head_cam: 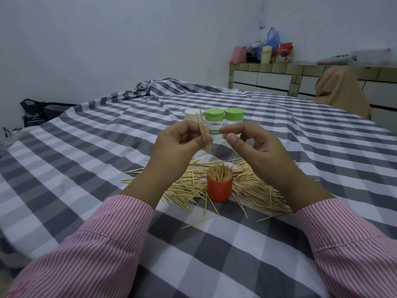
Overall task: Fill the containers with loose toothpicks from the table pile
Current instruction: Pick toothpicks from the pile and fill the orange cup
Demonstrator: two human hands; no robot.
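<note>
Open cloth near & left; clutter mid-frame

Checked cloth (90, 160) lies bare at left, lower centre & far right of frame. Mid-frame blocked: toothpick pile (217, 188) spread round orange cup (219, 189); three capped containers (214, 123) in a row just behind; both raised hands hang over the pile.
</note>
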